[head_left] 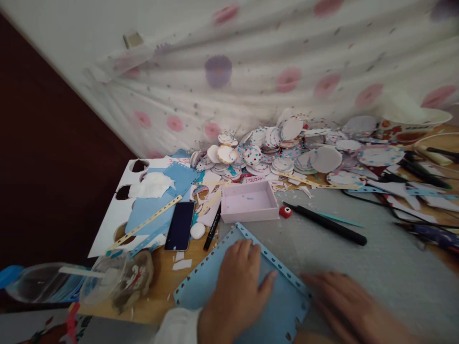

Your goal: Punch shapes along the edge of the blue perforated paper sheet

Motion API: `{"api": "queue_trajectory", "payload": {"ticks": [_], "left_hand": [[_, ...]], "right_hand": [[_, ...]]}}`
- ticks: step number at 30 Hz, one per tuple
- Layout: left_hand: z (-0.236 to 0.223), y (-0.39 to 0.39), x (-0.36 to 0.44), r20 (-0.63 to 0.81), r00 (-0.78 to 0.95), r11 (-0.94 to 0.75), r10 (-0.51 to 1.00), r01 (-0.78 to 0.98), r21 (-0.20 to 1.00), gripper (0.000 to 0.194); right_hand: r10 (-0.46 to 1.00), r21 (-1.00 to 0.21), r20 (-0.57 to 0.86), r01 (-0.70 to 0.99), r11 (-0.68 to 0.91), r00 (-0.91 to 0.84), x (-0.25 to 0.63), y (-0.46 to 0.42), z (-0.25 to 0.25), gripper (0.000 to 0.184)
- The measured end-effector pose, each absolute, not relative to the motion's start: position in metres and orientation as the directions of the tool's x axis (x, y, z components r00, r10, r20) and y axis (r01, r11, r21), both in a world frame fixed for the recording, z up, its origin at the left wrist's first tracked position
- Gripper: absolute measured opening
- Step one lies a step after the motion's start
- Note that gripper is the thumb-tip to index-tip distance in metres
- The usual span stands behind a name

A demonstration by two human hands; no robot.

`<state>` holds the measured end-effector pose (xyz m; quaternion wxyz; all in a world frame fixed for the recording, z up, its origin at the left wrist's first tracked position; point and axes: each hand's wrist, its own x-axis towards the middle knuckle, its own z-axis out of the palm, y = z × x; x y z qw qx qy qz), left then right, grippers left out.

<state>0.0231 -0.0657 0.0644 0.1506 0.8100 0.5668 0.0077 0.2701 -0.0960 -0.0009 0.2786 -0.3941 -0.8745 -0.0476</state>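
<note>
My left hand lies on a sheet of blue paper, thumb apart and fingers stretched towards its top edge. Small holes are punched along that sheet's edges, and a narrow strip along its upper right edge looks folded or laid over. At the right corner of the paper is my right hand, smeared by motion; whether it grips anything cannot be made out. Just beyond the sheet stands a shallow pale pink box, with a small red piece beside it. Black tweezers rest on the grey mat.
Decorated paper discs are heaped along the back. On the left are a phone, a black marker, a white round object, a plastic cup and a bottle. Tools and scraps crowd the right.
</note>
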Motion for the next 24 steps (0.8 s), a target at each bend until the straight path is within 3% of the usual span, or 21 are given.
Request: {"api": "queue_trajectory", "payload": {"ticks": [3,7,13,21,24], "left_hand": [[0.028,-0.072,0.053,-0.079,0.233,-0.204,0.969,0.941,0.27,0.079],[-0.01,-0.073,0.061,-0.084,0.129,-0.102,0.988,0.957,0.271,0.094],[-0.012,-0.071,0.053,-0.075,0.159,-0.132,0.984,0.95,0.284,0.105],[-0.003,-0.068,0.046,-0.176,0.232,-0.172,0.957,0.938,0.302,0.12],[-0.007,-0.069,0.047,-0.155,0.221,-0.168,0.963,0.94,0.298,0.12]], "right_hand": [[0.723,-0.084,0.52,0.815,0.574,-0.456,0.297,-0.06,-0.003,0.033],[0.853,0.023,0.416,0.942,0.336,-0.314,0.323,-0.013,-0.022,0.047],[0.881,0.02,0.355,0.944,0.328,-0.314,0.334,0.007,-0.038,0.036],[0.882,-0.066,0.347,0.93,0.362,-0.318,0.34,0.008,-0.04,0.042],[0.895,-0.132,0.352,0.932,0.338,-0.275,0.358,-0.007,-0.037,0.041]]}}
